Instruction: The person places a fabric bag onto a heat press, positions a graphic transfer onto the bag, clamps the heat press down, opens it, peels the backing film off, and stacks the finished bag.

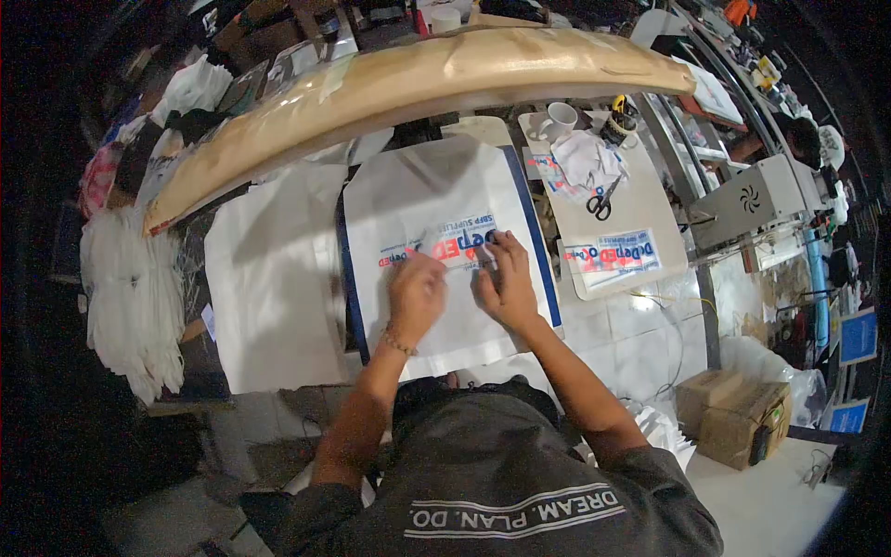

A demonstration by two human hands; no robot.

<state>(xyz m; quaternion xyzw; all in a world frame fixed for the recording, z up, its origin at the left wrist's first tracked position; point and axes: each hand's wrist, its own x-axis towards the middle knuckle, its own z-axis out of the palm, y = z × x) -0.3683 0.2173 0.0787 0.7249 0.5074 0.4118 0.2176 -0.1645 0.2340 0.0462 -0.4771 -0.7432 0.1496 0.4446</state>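
A flat white fabric piece [432,325] lies over a blue-edged board [525,200] in front of me. Across its middle runs a blue and red "DepED" print [452,247], upside down from my side and partly covered by my hands. My left hand [418,292], with a bracelet at the wrist, is slightly blurred over the print's left part; its fingers look curled together, and what they pinch, if anything, is hidden. On the print's right end my right hand [507,283] rests with fingers spread, pressing on the surface.
Another white piece [274,278] lies at left, beside a hanging white stack [135,302]. The right board [608,200] bears scissors [603,201], a mug [558,122], crumpled film [587,158] and a printed sheet [613,264]. A long tan padded bar [418,82] spans the back. Cardboard boxes [733,418] stand lower right.
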